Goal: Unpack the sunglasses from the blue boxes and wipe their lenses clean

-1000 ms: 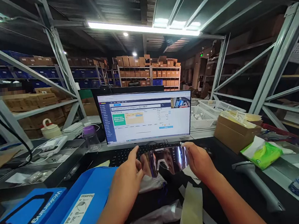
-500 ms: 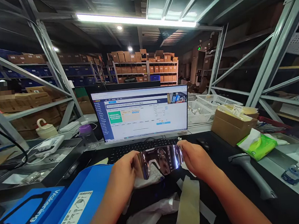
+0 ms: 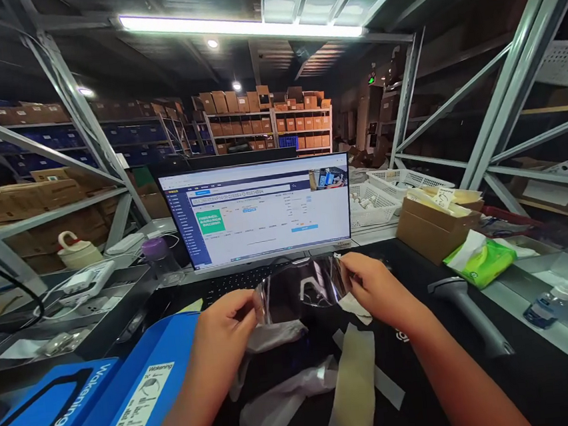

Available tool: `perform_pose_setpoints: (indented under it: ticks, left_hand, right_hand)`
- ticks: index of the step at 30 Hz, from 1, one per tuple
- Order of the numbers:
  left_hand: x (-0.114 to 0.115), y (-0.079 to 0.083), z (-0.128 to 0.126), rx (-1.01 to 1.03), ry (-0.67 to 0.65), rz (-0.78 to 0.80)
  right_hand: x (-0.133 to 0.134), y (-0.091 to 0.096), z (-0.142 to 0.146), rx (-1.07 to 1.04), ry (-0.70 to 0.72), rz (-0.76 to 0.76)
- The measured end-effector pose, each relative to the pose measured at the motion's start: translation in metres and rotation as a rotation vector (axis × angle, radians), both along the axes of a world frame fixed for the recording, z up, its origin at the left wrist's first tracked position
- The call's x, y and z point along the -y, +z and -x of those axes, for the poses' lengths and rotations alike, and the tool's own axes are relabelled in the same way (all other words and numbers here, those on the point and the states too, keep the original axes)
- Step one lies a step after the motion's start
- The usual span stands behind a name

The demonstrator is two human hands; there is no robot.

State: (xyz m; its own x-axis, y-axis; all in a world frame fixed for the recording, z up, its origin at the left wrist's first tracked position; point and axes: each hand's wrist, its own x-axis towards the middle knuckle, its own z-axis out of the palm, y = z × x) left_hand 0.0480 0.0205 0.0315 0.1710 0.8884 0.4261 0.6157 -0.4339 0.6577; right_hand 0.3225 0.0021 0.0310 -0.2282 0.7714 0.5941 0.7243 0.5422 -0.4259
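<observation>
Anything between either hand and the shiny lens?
Nothing visible. The left hand grips one end of the lens, the right hand the other; the nearby crumpled wrap shows below it, not between.

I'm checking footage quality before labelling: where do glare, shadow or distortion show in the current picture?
Head view: the tube light is overexposed; head view: pale reflections streak the mirrored lens; head view: the shelves at right sink into shadow; head view: the outer areas look stretched, suggesting wide-angle distortion.
</observation>
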Motion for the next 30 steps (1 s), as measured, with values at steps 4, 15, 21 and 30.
perform_pose_setpoints:
  ticks: [4,15,21,30]
  left_hand:
    - [0.011,0.002,-0.002,-0.038,-0.011,-0.213]
    - [0.019,-0.002,-0.004,-0.149,0.011,-0.422]
    - [0.002,-0.012,-0.010,-0.020,0.008,-0.068]
    - [-0.009,-0.051,-0.123,-0.800,-0.394,0.138]
  right_hand:
    - [-0.007,-0.001,-0.009,-0.029,0.124,0.084]
    - [-0.011,-0.005,-0.010,-0.070,0.189,0.051]
    - [0.008,0.012,-0.032,-0.308,0.054,0.108]
    - [0.005,-0.047,-0.059,-0.865,-0.160,0.300]
